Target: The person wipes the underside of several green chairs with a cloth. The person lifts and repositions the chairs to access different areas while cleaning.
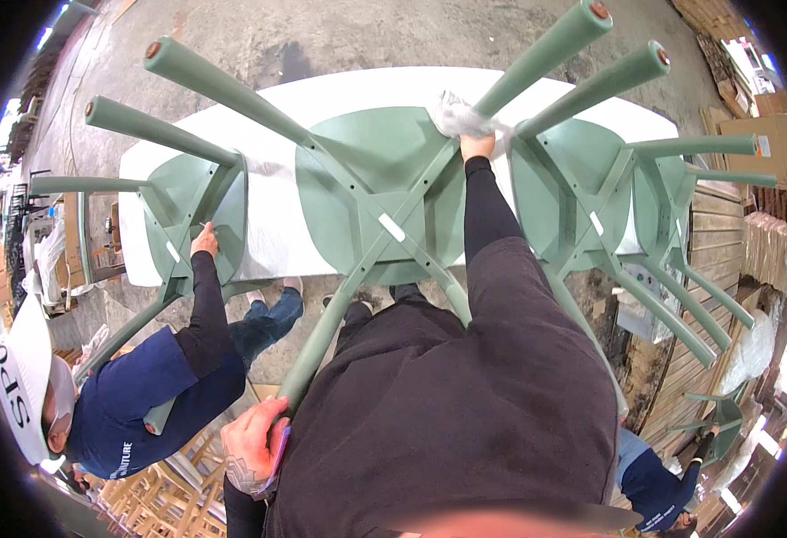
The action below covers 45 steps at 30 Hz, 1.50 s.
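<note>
A green chair (330, 179) lies upside down in front of me, its legs pointing up and outward from crossed braces with a white label (392, 228). My right hand (477, 146) is closed round a crumpled whitish cloth (457, 114), pressed against the base of the far right leg (546, 56). At the lower left, my left hand (252, 441) grips the end of the near left leg (317, 345). A purple item (278, 459) shows at that wrist; its kind is unclear.
A white-covered table (272, 235) bears several upturned green chairs, including one at left (191, 193) and one at right (573, 193). A co-worker's hand (204, 240) touches the left chair. Another person (658, 484) handles a green chair at lower right. Cardboard boxes (774, 148) stand far right.
</note>
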Motion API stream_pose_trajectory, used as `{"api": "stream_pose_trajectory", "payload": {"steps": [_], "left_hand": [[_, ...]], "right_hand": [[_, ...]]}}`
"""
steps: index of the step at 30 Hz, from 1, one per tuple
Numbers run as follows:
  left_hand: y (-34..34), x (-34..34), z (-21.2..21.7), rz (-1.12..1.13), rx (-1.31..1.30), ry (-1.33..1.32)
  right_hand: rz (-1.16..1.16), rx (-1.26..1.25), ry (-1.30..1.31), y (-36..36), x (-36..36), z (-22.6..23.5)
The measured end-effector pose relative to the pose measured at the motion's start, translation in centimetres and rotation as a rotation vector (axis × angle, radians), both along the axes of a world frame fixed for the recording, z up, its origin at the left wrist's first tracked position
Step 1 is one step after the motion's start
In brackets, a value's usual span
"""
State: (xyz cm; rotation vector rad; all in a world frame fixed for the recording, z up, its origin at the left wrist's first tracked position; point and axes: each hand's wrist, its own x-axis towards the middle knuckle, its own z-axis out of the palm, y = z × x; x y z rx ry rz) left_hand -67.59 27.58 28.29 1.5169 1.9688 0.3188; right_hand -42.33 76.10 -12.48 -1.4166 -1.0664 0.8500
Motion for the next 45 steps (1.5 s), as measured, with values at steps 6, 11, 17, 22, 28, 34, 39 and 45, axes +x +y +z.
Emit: {"api": "stream_pose_trajectory", "payload": {"steps": [6, 11, 17, 22, 28, 34, 39, 45], "left_hand": [[-0.6, 0.8, -0.7, 0.008, -0.021, 0.027], [-1.5, 1.0, -0.5, 0.09, -0.068, -0.022], [0.4, 1.2, 0.4, 0.088, -0.062, 0.005], [0.2, -1.1, 0.8, -0.027, 0.085, 0.032], [-0.5, 1.7, -0.2, 0.099, 0.036, 0.037], [-0.4, 0.7, -0.2, 0.034, 0.065, 0.018], [-0.4, 0.5, 0.3, 0.019, 0.03, 0.043], [-0.6, 0.8, -0.3, 0.044, 0.067, 0.085]], "right_hand": [[-0.163, 0.188, -0.641, 2.3, 0.6, 8.1], [-0.191, 0.79, -0.438, 5.9, 0.2, 26.3], [-0.324, 0.373, 0.694, 4.6, -2.1, 11.1], [-0.287, -0.121, 0.296, 2.2, -0.2, -1.2], [0.336, 0.026, 1.516, -7.3, -7.9, 7.3], [0.973, 0.032, 1.041, -8.0, -22.1, 19.0], [0.685, 0.783, -0.089, -5.4, -31.7, 27.3], [0.664, 0.56, -0.053, -6.5, -34.7, 21.7]]}}
